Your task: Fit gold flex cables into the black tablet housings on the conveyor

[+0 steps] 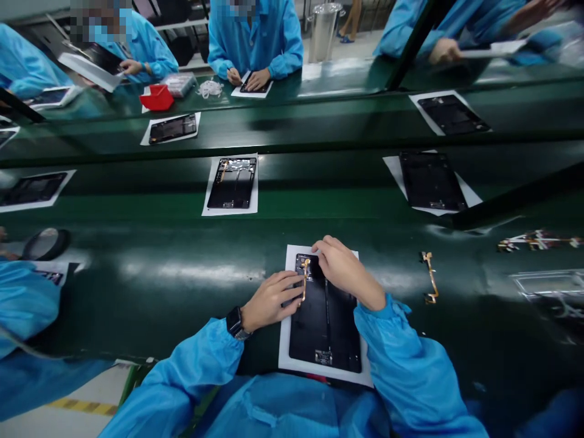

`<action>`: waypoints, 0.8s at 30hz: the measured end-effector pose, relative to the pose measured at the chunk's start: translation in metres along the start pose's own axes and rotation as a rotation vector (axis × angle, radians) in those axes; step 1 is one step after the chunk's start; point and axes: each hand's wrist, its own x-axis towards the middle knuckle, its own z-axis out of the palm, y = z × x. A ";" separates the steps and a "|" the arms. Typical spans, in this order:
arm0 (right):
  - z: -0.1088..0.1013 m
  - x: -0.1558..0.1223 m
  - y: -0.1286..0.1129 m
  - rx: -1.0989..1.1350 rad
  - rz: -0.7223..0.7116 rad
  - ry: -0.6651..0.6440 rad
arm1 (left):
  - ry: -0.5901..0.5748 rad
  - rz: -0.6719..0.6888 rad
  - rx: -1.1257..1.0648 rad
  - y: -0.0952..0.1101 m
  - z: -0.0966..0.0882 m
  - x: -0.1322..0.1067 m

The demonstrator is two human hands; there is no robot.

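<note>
A black tablet back shell lies on a white sheet at the near edge of the green bench. A thin orange flex cable runs down the shell's upper left part. My left hand rests on the shell's left edge, fingers bent and pressing against the cable. My right hand lies over the shell's top, fingers curled down onto the cable's upper end. Both sleeves are blue, and a dark watch sits on my left wrist.
A spare orange flex cable lies on the bench to the right. More shells on white sheets ride the green belt beyond. Workers in blue coats sit across the line. A red tray stands far left.
</note>
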 end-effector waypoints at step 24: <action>0.020 -0.112 -0.019 0.460 0.296 0.035 | -0.105 -0.028 -0.069 0.000 -0.008 -0.002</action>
